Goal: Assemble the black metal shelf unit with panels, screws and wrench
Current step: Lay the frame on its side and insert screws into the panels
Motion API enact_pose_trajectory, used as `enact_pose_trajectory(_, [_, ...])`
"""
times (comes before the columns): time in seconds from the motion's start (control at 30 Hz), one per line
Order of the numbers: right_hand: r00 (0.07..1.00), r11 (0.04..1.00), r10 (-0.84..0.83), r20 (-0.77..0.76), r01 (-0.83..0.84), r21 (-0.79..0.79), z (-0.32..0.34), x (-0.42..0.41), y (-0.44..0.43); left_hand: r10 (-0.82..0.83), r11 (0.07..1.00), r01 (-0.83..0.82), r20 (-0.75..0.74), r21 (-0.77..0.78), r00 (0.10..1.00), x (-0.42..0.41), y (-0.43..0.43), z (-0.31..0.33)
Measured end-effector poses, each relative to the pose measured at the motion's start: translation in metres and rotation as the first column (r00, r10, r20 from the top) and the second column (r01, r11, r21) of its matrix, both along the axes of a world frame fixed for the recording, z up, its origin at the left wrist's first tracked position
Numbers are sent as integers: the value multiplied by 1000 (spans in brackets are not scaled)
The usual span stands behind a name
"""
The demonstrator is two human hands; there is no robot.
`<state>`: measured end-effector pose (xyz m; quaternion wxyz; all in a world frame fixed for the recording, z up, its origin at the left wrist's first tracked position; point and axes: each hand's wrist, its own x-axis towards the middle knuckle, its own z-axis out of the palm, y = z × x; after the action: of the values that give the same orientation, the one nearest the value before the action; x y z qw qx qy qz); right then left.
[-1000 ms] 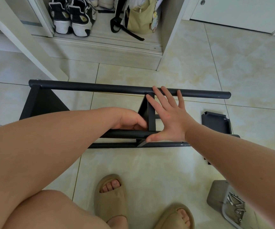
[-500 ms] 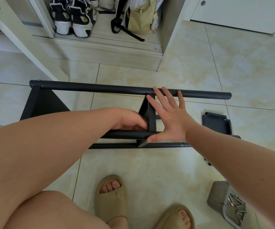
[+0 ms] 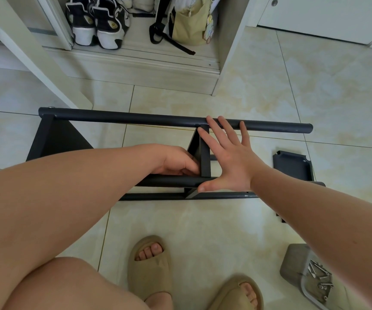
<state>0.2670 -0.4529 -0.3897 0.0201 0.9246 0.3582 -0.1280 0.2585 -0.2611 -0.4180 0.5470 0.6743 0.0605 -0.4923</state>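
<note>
On the glossy beige floor tiles (image 3: 203, 231), the half-built black metal shelf frame (image 3: 136, 119) lies on its side before an open white cupboard (image 3: 136, 70). The right hand (image 3: 227, 159) presses flat, fingers spread, against the black upright middle panel (image 3: 204, 157). The left hand (image 3: 176, 161) curls at the panel's base; whether it grips anything cannot be told.

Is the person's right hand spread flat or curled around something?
Spread flat. The right hand lies open against the black frame's upright panel, its fingers reaching the top tube.

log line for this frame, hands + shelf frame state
left hand: curled at middle panel | right hand: open, flat against panel | frame: on floor | screws: in tray
</note>
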Motion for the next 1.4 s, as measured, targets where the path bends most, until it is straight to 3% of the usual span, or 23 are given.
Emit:
enact_pose_trajectory(0.3, [1000, 1000, 1, 3, -1, 0, 0, 0, 0, 30, 996, -36, -76, -77, 997, 0, 1, 3])
enact_pose_trajectory(0.5, [1000, 1000, -1, 1, 1, -2, 1, 0, 0, -38, 998, 42, -75, 48, 996, -2, -2, 4])
enact_pose_trajectory(0.83, [1000, 1000, -1, 2, 1, -4, 0, 0, 1, 34, 999, -35, -114, -5, 993, 3, -4, 9])
enact_pose_trajectory(1.27, [1000, 1000, -3, 4, 3, -3, 1, 0, 0, 62, 998, -62, -16, -18, 998, 0, -2, 4])
enact_pose_trajectory(1.4, [1000, 1000, -3, 6, 3, -5, 1, 0, 0, 31, 999, -33, -98, -14, 995, -1, -3, 4])
